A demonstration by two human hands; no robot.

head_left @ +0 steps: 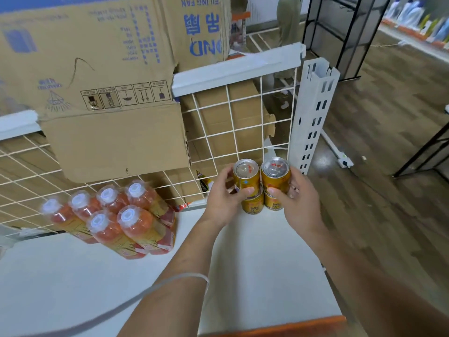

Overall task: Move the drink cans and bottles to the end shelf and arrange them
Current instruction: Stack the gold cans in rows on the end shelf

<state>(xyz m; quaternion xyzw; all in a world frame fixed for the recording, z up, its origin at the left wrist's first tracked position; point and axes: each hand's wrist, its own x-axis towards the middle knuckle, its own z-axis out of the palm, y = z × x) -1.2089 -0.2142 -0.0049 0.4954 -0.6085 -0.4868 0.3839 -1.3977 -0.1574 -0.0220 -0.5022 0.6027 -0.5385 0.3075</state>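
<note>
Two gold drink cans sit stacked on two other gold cans (252, 206) at the far right corner of the white shelf (255, 263). My left hand (222, 203) grips the upper left can (245, 177). My right hand (297, 200) grips the upper right can (275, 175). Both upper cans stand upright, side by side, with silver tops showing. A shrink-wrapped pack of several orange drink bottles (114, 220) with white caps stands on the shelf to the left, against the wire grid.
A white wire grid back panel (218, 132) and a slotted white upright post (313, 117) bound the shelf's far right corner. Cardboard boxes (97, 69) hang over the grid. An orange shelf edge (279, 324) lies near me. A black rack (340, 32) stands on the wooden floor.
</note>
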